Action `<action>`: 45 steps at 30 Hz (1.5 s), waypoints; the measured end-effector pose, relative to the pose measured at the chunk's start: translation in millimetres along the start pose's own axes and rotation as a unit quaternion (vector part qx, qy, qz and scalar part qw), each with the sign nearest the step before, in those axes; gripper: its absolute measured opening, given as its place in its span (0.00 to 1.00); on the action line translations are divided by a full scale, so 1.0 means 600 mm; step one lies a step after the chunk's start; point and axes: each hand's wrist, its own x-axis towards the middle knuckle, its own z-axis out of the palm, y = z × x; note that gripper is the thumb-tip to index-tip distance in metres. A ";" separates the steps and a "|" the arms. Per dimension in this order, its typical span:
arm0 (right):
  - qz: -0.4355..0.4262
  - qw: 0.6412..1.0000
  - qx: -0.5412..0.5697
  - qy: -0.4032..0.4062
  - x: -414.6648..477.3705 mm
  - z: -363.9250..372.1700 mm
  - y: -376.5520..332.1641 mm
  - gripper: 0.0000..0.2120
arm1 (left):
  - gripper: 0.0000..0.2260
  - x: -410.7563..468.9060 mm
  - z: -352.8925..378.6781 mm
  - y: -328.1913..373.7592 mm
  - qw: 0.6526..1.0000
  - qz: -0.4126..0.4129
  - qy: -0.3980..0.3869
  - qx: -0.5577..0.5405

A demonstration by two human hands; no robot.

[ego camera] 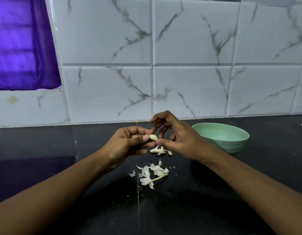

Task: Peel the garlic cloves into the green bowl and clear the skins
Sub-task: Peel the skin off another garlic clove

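Head view: left hand (129,145) is pinching one garlic clove (153,137) between thumb tip and curled fingers. It is holding the clove in the air above the black counter (79,167), just below frame centre.

The right hand (180,139) is meeting the clove from 3 o'clock. Its thumb tip is pressing the clove's right end and one curled fingertip is sitting against the same end from above, so the grip is reading as a pinch. The remaining fingers are arching loosely over the clove; whether they are touching it, cannot tell. The clove is looking pale and glossy; whether skin is clinging to it, cannot tell.

The green bowl (231,146) is standing upright on the counter at 3 o'clock of the hands, just beyond the right wrist and apart from the clove.

A small cluster of skins (159,150) is lying on the counter at 6 o'clock of the clove. A larger heap of skins (152,174), with a thin stalk piece in it, is lying further toward 6 o'clock, between the two forearms.

Marbled white wall tiles (189,48) are filling 12 o'clock. A purple cloth (19,48) is hanging at 10 o'clock.
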 end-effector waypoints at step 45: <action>0.209 0.949 0.230 0.059 0.003 -0.016 0.016 0.06 | 0.06 0.003 0.003 0.001 0.990 0.094 0.072 0.073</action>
